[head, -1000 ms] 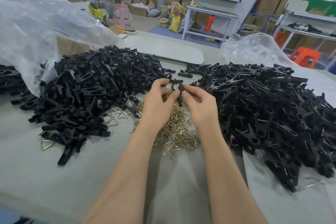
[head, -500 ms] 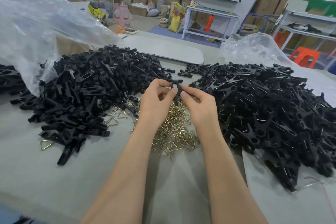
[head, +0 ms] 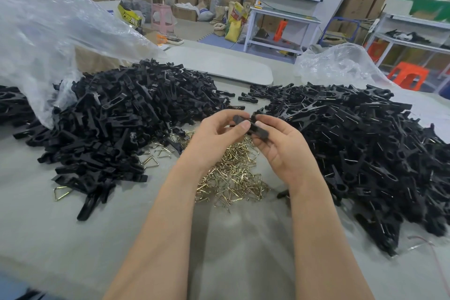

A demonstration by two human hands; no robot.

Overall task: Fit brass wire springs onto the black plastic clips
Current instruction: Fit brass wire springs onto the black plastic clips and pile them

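Both hands hold one black plastic clip above the middle of the table. My left hand pinches its far end between thumb and fingers. My right hand grips the near end, palm turned up. Whether a spring sits on this clip is hidden by the fingers. Under the hands lies a heap of brass wire springs. A pile of black clip parts lies to the left. A second pile of black clips, many showing wire, lies to the right.
The grey table carries a clear plastic bag at the far left and another clear bag at the far right. A few loose springs lie by the left pile. Shelving racks and cardboard boxes stand behind.
The clip has been turned from upright to lying sideways between the hands. My right hand has rolled palm up and shifted slightly right.
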